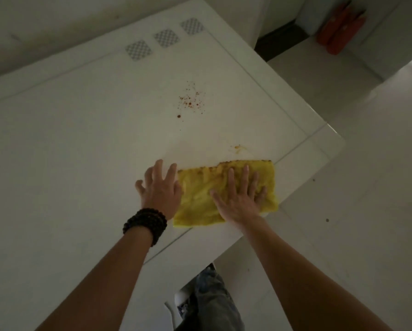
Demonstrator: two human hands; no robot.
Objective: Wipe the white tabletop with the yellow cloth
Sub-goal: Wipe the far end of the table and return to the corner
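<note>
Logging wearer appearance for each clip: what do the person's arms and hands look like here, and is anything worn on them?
Both forearms are bare, with no sleeves in view. The left hand has a dark beaded bracelet looped several times around the wrist. The right hand shows nothing worn: no glove, watch or ring that can be made out.

Cloth (226, 194): yellow, brown-stained at far edge. Desk (80, 139): white, spotted with red-brown specks (191, 102). Three squares (166, 38): grey checked. Bracelet (145, 225): black.
</note>
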